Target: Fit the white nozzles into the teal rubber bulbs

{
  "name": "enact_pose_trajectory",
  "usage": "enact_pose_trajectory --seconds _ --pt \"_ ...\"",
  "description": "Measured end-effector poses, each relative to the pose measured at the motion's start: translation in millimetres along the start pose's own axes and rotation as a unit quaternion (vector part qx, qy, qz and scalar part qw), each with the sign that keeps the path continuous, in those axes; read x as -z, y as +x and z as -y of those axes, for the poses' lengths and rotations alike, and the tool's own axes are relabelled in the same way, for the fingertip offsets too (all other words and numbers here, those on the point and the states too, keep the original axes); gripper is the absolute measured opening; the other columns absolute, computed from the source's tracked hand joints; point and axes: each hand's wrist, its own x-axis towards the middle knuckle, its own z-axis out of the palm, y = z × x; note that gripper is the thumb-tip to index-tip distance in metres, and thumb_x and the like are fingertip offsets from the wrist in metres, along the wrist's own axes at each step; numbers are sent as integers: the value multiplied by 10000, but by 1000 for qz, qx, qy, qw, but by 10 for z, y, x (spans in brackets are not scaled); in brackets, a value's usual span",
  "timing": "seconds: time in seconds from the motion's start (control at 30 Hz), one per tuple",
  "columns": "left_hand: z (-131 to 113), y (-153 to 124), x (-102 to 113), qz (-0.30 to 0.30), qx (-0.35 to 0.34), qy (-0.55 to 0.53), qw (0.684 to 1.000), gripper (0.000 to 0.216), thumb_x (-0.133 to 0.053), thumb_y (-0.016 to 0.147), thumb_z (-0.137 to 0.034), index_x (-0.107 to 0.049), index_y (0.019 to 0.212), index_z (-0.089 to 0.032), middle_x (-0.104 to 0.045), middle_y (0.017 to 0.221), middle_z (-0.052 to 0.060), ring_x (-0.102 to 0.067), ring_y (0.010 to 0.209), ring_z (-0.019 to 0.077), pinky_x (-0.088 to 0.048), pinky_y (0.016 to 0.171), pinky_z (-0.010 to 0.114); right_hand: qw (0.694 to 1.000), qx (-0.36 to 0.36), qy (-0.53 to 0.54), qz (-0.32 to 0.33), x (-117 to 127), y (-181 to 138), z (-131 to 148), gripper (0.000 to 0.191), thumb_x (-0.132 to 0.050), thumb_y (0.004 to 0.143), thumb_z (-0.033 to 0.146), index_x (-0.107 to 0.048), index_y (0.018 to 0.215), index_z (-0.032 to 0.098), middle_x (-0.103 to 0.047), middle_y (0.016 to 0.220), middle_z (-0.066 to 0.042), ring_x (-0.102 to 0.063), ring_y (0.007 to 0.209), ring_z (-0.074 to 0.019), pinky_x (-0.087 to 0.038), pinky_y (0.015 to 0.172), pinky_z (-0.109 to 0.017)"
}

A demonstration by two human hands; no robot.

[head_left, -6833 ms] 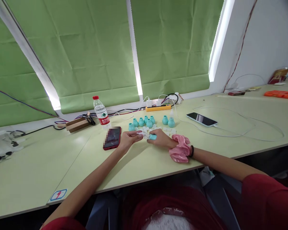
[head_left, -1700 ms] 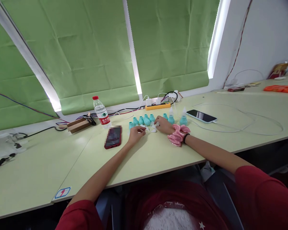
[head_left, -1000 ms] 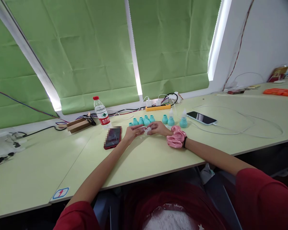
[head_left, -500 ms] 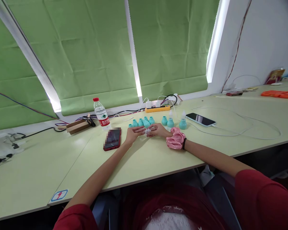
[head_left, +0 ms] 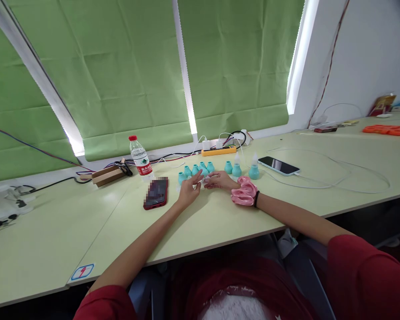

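My left hand [head_left: 189, 191] hovers low over the table with thumb and fingers apart, close to a row of teal squeeze bulbs [head_left: 187, 171]. Opposite it, the fingertips of my right hand [head_left: 222, 179] are closed on a small clear plastic piece [head_left: 206, 179], partly hidden by the fingers. One teal bulb [head_left: 203, 170] stands just behind the fingertips. To the right of my right hand are a bare teal bulb [head_left: 228, 167] and two bulbs fitted with clear pointed tips, one nearer [head_left: 237, 170] and one farther right [head_left: 254, 172].
A red-cased phone [head_left: 156, 194] and a water bottle [head_left: 142, 160] are on the left. A second phone [head_left: 279, 166] with a white cable lies on the right. Behind the bulbs runs a yellow power strip [head_left: 219, 152]. An open cardboard box [head_left: 109, 175] sits at the back left.
My left hand has drawn away from the clear piece, its thumb and fingers spreading apart. My right hand has stayed nearly in place.
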Motion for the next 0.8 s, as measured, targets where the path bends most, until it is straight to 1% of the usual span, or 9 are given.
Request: enact_pose_trajectory --seconds 0.2,0.33,0.4,0.47,0.53,0.57,0.67,0.73,0.8 --pt "44 -31 -53 -2 -45 64 997 540 -399 715 -44 -389 1222 -228 -564 1100 29 -540 993 180 -434 823 295 1000 1 5 -19 -16 -20 23 284 -740 503 224 -544 684 127 -627 600 -34 -622 575 -156 -534 569 -248" --pt "110 -60 -113 11 -64 131 989 569 -371 717 -28 -340 1254 -215 -560 1111 54 -575 926 198 -448 758 308 999 15 -11 -38 -60 -49 44 225 -723 534 192 -546 656 125 -619 583 -36 -613 555 -147 -532 554 -249" --pt "111 -71 -135 19 -69 121 990 584 -378 709 -24 -329 1261 -206 -548 1126 65 -569 935 201 -439 768 309 999 17 -14 -47 -81 -69 57 202 -711 548 171 -543 652 127 -611 565 -31 -607 547 -141 -528 551 -251" --pt "93 -67 -134 9 -53 61 997 563 -403 709 -45 -356 1248 -199 -545 1131 68 -554 964 201 -429 799 307 998 19 -16 -51 -97 -90 69 197 -706 548 153 -537 647 126 -602 545 -23 -601 541 -134 -523 549 -248" --pt "69 -43 -105 -8 1 -48 999 523 -452 713 -103 -391 1228 -175 -577 1082 78 -552 969 205 -432 812 309 998 24 -19 -52 -109 -113 83 198 -701 544 146 -534 648 124 -600 543 -16 -597 542 -125 -516 553 -240" --pt "60 -26 -83 -13 39 -113 993 514 -490 707 -140 -410 1214 -154 -599 1042 85 -553 966 211 -437 815 314 998 26 -21 -52 -114 -125 90 199 -698 541 142 -534 651 125 -602 549 -11 -597 545 -120 -512 559 -235" --pt "59 24 -14 -23 154 -279 947 554 -625 623 -228 -480 1140 -90 -654 899 97 -582 898 228 -451 804 345 998 29 -28 -46 -135 -163 112 205 -694 523 134 -541 660 134 -609 567 4 -600 570 -116 -506 587 -233" --pt "79 42 13 -36 205 -339 917 540 -684 557 -242 -542 1050 -73 -669 823 94 -604 828 219 -452 802 357 998 27 -33 -40 -160 -183 127 211 -700 501 134 -547 646 147 -609 562 12 -606 594 -128 -506 598 -240" --pt "104 45 20 -50 234 -368 898 477 -712 519 -242 -591 949 -75 -670 787 90 -612 784 201 -456 791 348 998 25 -40 -31 -194 -193 144 218 -707 481 137 -550 629 163 -610 558 15 -610 620 -144 -509 603 -249"
